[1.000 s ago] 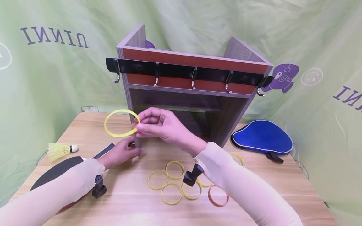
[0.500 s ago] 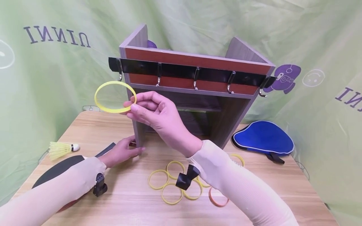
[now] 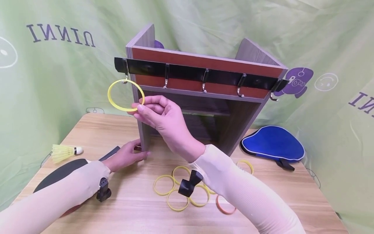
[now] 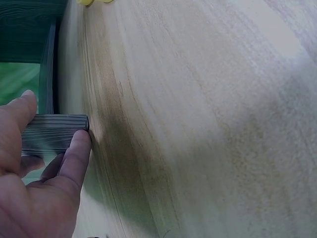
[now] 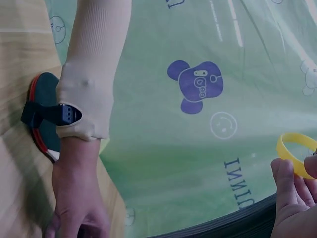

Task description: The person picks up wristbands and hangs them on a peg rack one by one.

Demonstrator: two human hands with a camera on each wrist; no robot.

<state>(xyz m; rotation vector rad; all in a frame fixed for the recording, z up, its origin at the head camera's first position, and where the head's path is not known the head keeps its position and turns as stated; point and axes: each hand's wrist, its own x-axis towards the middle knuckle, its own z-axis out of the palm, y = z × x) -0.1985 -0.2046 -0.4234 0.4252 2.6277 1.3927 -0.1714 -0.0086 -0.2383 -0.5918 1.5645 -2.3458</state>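
My right hand [image 3: 169,122] pinches a thin yellow ring [image 3: 109,96] between thumb and fingers, also seen at the right edge of the right wrist view. The ring's upper rim overlaps the tip of the leftmost hook [image 3: 127,69] in the head view; whether the two touch I cannot tell. That hook belongs to a black hook rail [image 3: 187,74] across the red front of a grey wooden shelf unit [image 3: 248,120]. Low down, my left hand [image 3: 125,157] grips the foot of the unit's left side panel [image 4: 54,131], thumb on one face and fingers on the other.
Several yellow rings [image 3: 178,210] and an orange ring [image 3: 225,211] lie on the wooden table [image 3: 140,214], some partly behind the right arm. A shuttlecock [image 3: 65,152] and black paddle [image 3: 62,172] are at left. A blue paddle case [image 3: 271,143] lies at right.
The right hand has raised the yellow ring from beside the panel up to the leftmost hook, shifting left and then slightly right. The left hand keeps its hold on the panel.
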